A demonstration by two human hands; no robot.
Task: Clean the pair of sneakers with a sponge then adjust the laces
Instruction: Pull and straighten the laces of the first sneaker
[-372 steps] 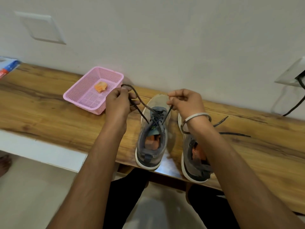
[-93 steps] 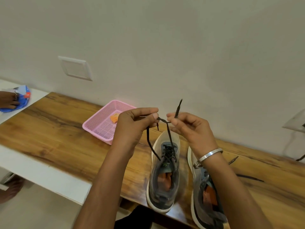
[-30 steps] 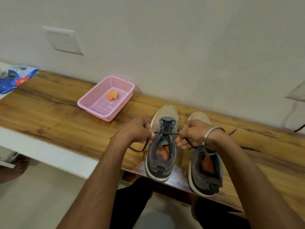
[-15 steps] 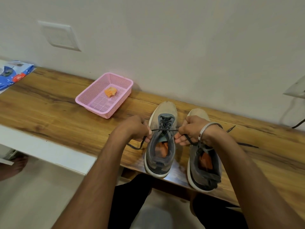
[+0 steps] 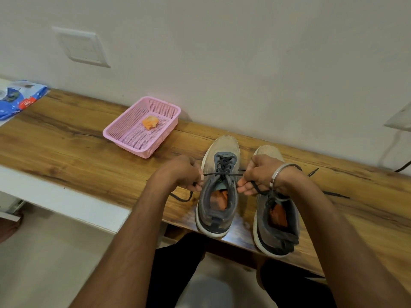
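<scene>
In the head view, the thin dark cord lace point(image 5: 220, 173) of the grey mesh sneaker point(image 5: 219, 192), at 6 o'clock on the wooden table point(image 5: 66, 147), looks limp and slippery, best pinched close to the eyelets. The left hand point(image 5: 182, 172) at the sneaker's 9 o'clock and the right hand point(image 5: 260, 176) at its 3 o'clock have fingers curled tight on the lace ends, drawing it taut across the tongue.

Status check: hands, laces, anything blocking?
Left hand and right hand each grip a lace end, pulled taut across left sneaker. Right sneaker laces loose. Sponge in pink basket, nothing blocking.
</scene>
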